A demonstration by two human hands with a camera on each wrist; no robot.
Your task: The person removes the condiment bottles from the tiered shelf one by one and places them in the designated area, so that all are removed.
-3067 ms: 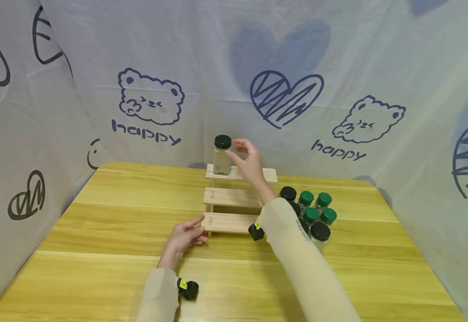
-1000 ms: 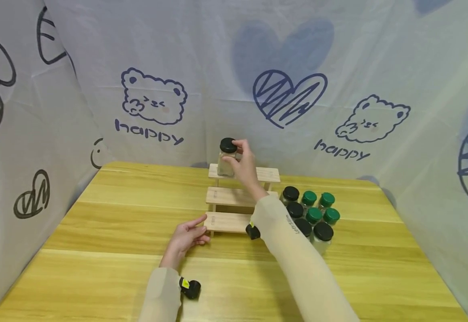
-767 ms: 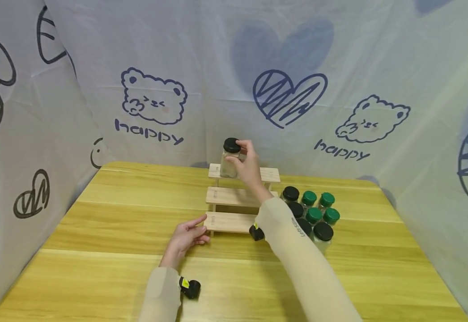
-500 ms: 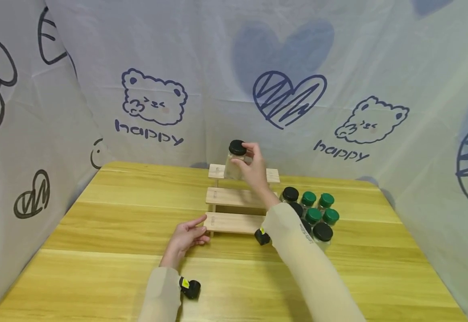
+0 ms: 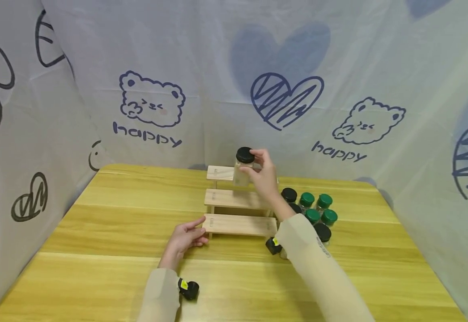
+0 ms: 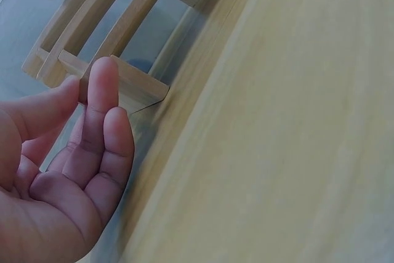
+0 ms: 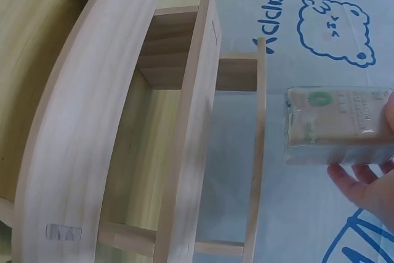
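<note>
My right hand (image 5: 267,180) holds a clear square-sided spice jar (image 5: 240,178) with a black lid, fingers and thumb around its upper part. The jar is upright in the head view, in front of the top step of a three-tier wooden display rack (image 5: 240,225). In the right wrist view a gap separates the jar's base (image 7: 295,129) from the top step. My left hand (image 5: 182,239) is at the left end of the bottom step. The left wrist view has its thumb and fingers (image 6: 103,84) pinching that corner of the rack.
Right of the rack, several jars with black lids (image 5: 289,195) and green lids (image 5: 307,199) stand close together, partly hidden by my right sleeve (image 5: 318,264). A printed cloth (image 5: 218,67) hangs behind the wooden table (image 5: 109,232).
The jar stood at the left of the top step beside my spread right fingers. My right hand then gripped it, moved it right and raised it off the step. My left hand stays put.
</note>
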